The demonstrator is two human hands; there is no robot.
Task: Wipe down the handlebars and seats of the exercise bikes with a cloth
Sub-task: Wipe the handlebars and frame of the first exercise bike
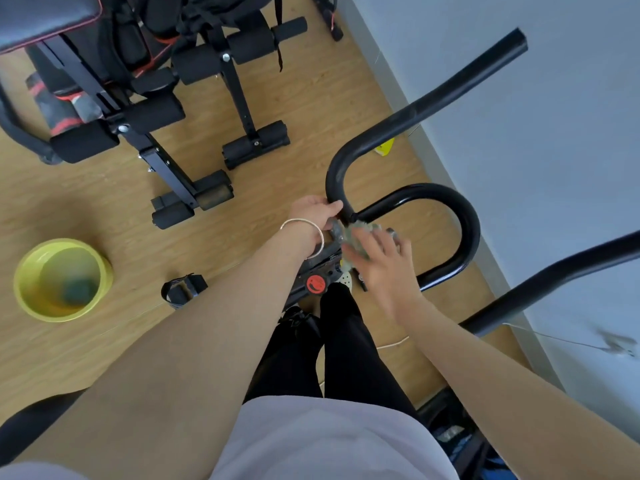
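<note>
Head view looks straight down on both bare arms reaching forward to the middle of an exercise bike. The left hand [317, 214] grips the black handlebar [408, 116] at the foot of its near bend, thumb wrapped against the tube, with a thin silver bracelet [304, 237] round the wrist. Just beside it, the right hand [381, 261] is blurred, its fingers spread and fairly straight, pressing flat on a grey-green cloth [358, 233] that lies bunched where the two handlebar loops meet. Only the cloth's upper and left edges show past the fingers. The second loop [465, 230] curves round to the right of the hands, glossy and close to the pale wall [554, 150]. Below the hands sit a red knob [315, 284] on the bike's frame and, to its left, a strapped pedal [183, 289]. A yellow basin [24, 289] holding water and something dark green stands on the wooden floor [104, 209], well apart to the left. A black padded bench [156, 112] with foam rollers fills the upper left, and another black bar [554, 278] crosses at the right.
</note>
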